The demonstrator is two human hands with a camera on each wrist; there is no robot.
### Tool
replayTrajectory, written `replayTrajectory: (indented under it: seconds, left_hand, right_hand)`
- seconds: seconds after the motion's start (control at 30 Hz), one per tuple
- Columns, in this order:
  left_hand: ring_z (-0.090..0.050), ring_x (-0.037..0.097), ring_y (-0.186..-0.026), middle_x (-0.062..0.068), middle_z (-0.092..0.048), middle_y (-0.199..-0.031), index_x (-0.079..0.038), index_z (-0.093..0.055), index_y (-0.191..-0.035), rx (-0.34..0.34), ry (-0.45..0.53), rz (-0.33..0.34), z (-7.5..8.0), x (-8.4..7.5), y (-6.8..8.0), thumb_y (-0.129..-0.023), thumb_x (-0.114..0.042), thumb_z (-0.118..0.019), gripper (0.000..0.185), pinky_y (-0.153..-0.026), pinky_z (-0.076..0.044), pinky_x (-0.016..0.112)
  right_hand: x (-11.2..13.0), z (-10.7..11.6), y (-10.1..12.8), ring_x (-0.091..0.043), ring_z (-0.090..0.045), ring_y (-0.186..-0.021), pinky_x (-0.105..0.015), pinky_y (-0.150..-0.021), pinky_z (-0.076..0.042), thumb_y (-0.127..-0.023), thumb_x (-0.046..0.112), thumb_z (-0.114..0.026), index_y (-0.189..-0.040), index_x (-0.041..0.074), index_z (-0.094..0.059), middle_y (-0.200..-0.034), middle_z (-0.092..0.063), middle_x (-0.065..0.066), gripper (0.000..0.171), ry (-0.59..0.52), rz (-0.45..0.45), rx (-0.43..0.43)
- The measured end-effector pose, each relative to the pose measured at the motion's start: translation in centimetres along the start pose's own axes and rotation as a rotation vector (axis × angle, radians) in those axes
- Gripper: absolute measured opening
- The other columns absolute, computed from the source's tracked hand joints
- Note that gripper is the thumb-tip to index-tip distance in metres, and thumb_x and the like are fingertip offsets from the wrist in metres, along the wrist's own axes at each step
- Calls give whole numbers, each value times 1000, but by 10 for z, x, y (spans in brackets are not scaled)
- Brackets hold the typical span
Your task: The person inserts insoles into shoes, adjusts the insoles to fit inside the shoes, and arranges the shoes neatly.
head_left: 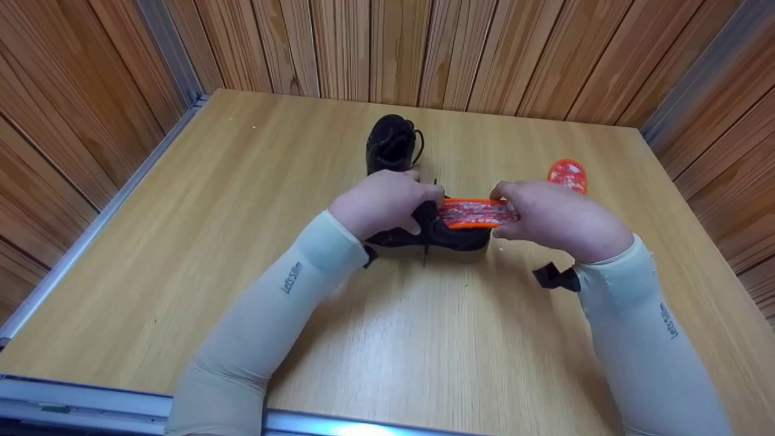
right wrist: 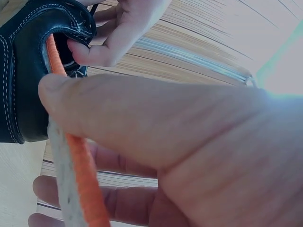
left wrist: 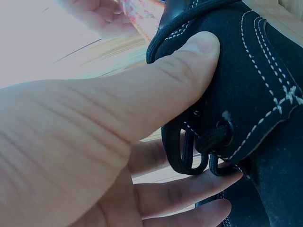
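A black lace-up shoe (head_left: 463, 241) with white stitching lies in front of me, its toe end to the left. My left hand (head_left: 387, 203) grips it around the laced part; in the left wrist view the thumb (left wrist: 189, 61) presses on the upper and the fingers lie behind the laces (left wrist: 213, 137). Between thumb and fingers, my right hand (head_left: 554, 215) pinches an orange-edged insole (head_left: 475, 213) with a red and white mottled face. As the right wrist view shows, the far end of the insole (right wrist: 57, 56) is inside the shoe's opening, hidden there.
Another black shoe (head_left: 387, 145) stands just beyond my left hand, a lace looping at its side. A second insole (head_left: 568, 174) lies behind my right hand. Wood-panelled walls (head_left: 399, 54) border the table (head_left: 242, 181) at the back and sides.
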State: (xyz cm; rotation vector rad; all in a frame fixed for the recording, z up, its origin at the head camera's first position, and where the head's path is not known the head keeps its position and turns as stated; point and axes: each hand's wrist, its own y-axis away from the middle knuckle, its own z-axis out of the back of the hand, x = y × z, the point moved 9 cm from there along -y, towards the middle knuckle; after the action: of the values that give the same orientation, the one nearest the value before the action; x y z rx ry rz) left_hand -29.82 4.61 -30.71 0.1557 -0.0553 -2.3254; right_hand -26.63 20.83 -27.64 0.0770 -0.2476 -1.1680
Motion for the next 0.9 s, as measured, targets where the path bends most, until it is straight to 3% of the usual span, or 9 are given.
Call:
replayTrajectory:
  seconds: [0.37,0.57,0.8,0.9]
  left_hand:
    - [-70,33,-120,14,-63,-154,-38,-62,-147,24,8,16,-2,2,0,-92,-30,-88,61,-112,-58,52]
    - [-70,36,-127,16,-59,-161,-39,-62,-148,29,12,28,-3,2,-1,-92,-30,-89,62,-114,-57,54]
    - [-71,31,-115,11,-69,-143,-32,-62,-145,1,-29,-17,-1,-2,-1,-94,-28,-88,58,-107,-59,49]
    - [-70,31,-114,11,-69,-143,-32,-63,-145,-2,-28,-17,-1,-2,-1,-94,-28,-88,58,-107,-60,48]
  right_hand:
    - [7,-1,0,-25,-67,-90,-46,-86,-58,-98,17,-81,-129,6,-68,-111,-76,-11,36,9,35,-24]
    - [8,-2,0,-25,-67,-88,-45,-84,-59,-99,18,-81,-133,7,-67,-113,-77,-12,38,1,27,-15]
    - [9,-2,-1,-27,-67,-91,-48,-87,-59,-99,16,-80,-133,4,-66,-113,-75,-13,38,18,27,-23]
    - [9,-2,-2,-27,-67,-91,-48,-87,-60,-99,16,-80,-134,4,-65,-114,-75,-14,40,19,18,-15]
